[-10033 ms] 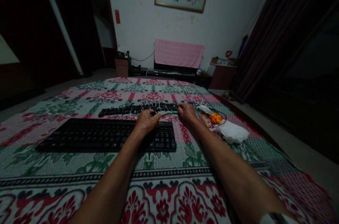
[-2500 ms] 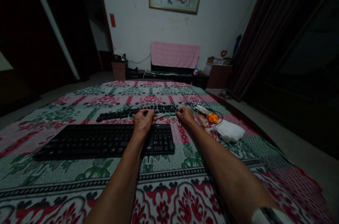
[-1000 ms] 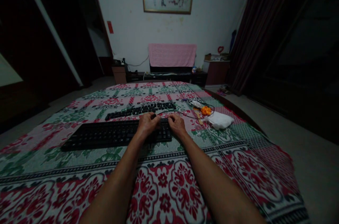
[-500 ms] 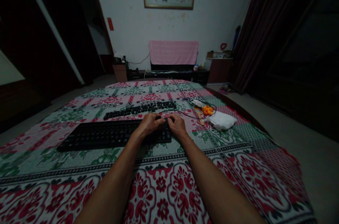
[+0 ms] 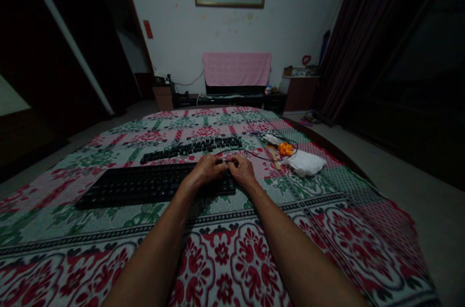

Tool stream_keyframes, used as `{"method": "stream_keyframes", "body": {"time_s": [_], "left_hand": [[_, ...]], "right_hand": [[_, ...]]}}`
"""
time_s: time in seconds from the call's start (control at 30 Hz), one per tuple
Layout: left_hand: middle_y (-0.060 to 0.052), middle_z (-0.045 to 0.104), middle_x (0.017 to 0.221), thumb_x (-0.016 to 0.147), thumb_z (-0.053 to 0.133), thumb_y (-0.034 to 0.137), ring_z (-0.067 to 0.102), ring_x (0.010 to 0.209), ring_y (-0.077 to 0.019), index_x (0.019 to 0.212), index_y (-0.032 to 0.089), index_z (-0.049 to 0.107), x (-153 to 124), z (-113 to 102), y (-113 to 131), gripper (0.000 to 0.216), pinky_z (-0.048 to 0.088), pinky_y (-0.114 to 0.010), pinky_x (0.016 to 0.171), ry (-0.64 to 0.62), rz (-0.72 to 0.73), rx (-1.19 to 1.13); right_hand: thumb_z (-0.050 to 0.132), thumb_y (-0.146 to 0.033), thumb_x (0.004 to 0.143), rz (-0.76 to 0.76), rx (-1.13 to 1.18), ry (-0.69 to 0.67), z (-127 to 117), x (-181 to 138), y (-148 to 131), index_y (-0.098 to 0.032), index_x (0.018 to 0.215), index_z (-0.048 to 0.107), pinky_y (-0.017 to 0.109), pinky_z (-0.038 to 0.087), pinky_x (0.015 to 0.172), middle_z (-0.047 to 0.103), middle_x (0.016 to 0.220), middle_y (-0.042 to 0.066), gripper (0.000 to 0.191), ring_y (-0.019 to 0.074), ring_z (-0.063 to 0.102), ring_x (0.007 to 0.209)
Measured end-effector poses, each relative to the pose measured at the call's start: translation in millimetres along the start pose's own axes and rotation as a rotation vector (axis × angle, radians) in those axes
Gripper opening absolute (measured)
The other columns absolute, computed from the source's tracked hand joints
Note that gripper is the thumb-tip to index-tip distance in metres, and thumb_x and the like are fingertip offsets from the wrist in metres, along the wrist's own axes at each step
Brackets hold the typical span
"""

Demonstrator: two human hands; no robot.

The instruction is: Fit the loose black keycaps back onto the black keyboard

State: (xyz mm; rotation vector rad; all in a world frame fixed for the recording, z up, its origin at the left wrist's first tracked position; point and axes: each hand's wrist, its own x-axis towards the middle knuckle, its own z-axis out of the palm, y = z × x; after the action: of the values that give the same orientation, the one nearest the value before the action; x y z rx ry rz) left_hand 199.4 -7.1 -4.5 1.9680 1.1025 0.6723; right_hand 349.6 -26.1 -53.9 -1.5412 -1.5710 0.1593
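A black computer keyboard (image 5: 140,183) lies in front of me on a patterned cloth. Over its right end, close to the back edge, my left hand (image 5: 208,169) is closed, with thumb and fingers brought together. My right hand (image 5: 241,169) faces it at the same end, its fingertips pinched and nearly meeting the left ones. Whatever sits between the fingertips is too small and dark to make out. Behind the keyboard, a long uneven band of loose black keycaps (image 5: 191,148) is spread on the cloth. A thin black cable (image 5: 250,153) runs right from behind the hands.
Right of the hands lie a crumpled white bag (image 5: 307,163), an orange object (image 5: 285,148), a flat wooden stick (image 5: 273,156) and a small white crumpled piece (image 5: 271,139). The patterned cloth (image 5: 225,229) covers the whole surface. A low cabinet (image 5: 232,102) stands beyond.
The view has shifted slightly. Both hands stay at the keyboard's right end, the right fingertips a touch closer to the left ones. The keycaps and other things lie as before.
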Motion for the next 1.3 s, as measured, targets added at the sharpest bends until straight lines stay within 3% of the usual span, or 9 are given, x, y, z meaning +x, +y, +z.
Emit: {"method": "stream_keyframes", "body": {"time_s": [0.17, 0.43, 0.8, 1.0, 1.3], "left_hand": [[0.002, 0.053, 0.041, 0.069, 0.056, 0.037, 0.046, 0.037, -0.0105, 0.067, 0.015, 0.067, -3.7, -0.8, 12.1, 0.025, 0.032, -0.019, 0.039, 0.071, -0.030, 0.141], [-0.004, 0.054, 0.039, 0.065, 0.052, 0.024, 0.054, 0.045, -0.0156, 0.043, 0.016, 0.058, -6.8, 4.8, 26.7, 0.024, 0.036, -0.022, 0.046, 0.184, -0.170, 0.248], [-0.015, 0.063, 0.056, 0.067, 0.050, 0.027, 0.063, 0.064, -0.0260, 0.055, 0.012, 0.065, -12.2, 13.2, 41.4, 0.025, 0.044, -0.029, 0.060, 0.264, -0.087, 0.516], [-0.017, 0.069, 0.078, 0.070, 0.046, 0.023, 0.064, 0.078, -0.0232, 0.070, 0.011, 0.070, -15.1, 15.8, 49.6, 0.027, 0.045, -0.026, 0.069, 0.232, -0.092, 0.694], [-0.008, 0.064, 0.054, 0.066, 0.050, 0.028, 0.061, 0.048, -0.0176, 0.071, 0.011, 0.065, 0.1, 1.7, 20.3, 0.024, 0.044, -0.022, 0.045, 0.101, -0.352, 0.186]], "right_hand": [[0.052, -0.017, 0.073, -0.029, -0.010, -0.004, 1.8, -0.3, 1.2, -0.019, 0.083, 0.065, 0.026, 0.043, 0.073, 0.061, 0.082, 0.003, 0.017, 0.0146, 0.055, 0.076], [0.049, -0.020, 0.078, -0.071, -0.063, 0.002, 10.1, 2.0, 10.0, -0.019, 0.084, 0.065, 0.026, 0.041, 0.075, 0.060, 0.080, 0.004, 0.017, 0.0153, 0.054, 0.078], [0.049, -0.017, 0.078, -0.074, -0.021, -0.018, 9.0, 1.5, 6.9, -0.019, 0.085, 0.063, 0.027, 0.040, 0.079, 0.060, 0.084, 0.004, 0.015, 0.0157, 0.053, 0.084], [0.050, -0.016, 0.078, -0.061, -0.008, -0.034, 6.8, 0.4, 4.2, -0.019, 0.083, 0.063, 0.027, 0.040, 0.076, 0.058, 0.080, 0.004, 0.014, 0.0154, 0.052, 0.078], [0.051, -0.017, 0.079, -0.056, -0.016, -0.027, 7.1, 0.1, 2.8, -0.019, 0.083, 0.063, 0.027, 0.040, 0.076, 0.056, 0.080, 0.004, 0.014, 0.0152, 0.052, 0.078]]}}
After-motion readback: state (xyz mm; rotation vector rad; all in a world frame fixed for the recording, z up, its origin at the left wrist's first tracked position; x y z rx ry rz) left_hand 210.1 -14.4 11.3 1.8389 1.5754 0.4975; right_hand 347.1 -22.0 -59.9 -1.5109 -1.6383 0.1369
